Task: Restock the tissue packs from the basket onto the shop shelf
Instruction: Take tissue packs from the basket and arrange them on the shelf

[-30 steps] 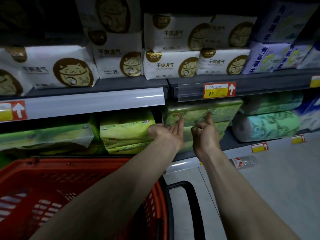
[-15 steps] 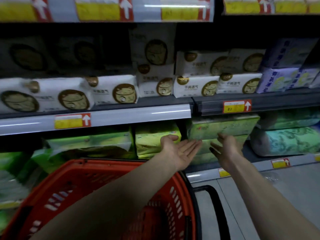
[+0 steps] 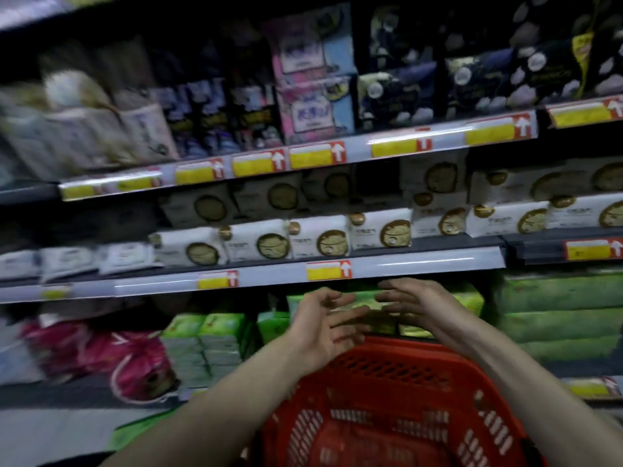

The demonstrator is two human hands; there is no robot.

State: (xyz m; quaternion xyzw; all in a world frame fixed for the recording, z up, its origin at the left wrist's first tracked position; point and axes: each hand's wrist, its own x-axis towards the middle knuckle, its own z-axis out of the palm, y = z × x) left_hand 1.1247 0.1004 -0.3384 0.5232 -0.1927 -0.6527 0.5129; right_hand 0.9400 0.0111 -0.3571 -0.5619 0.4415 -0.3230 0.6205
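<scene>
Tissue packs [image 3: 367, 299] in green wrap lie stacked just beyond the red basket's [image 3: 404, 348] far rim, long sides running left to right. Above that rim, left hand [image 3: 323, 326] and right hand [image 3: 414, 305] hover spread and empty, the right seemingly nearer the stack.

The red basket [image 3: 421, 396], at the bottom centre, is looking like hard plastic, with walls full of small slots and a mostly dull surface. The green tissue packs [image 3: 556, 298] at the middle right are sitting in thin plastic film that is catching the light and wrinkling softly. The white packs [image 3: 317, 237], higher in the frame, are wearing a smoother film with a weak gloss. The shelf strip [image 3: 421, 264] is gleaming like clear glossy plastic, and the price labels [image 3: 328, 269] in it are appearing as matt paper. The pink bag [image 3: 135, 358] at the lower left is shining like crinkled film.
</scene>
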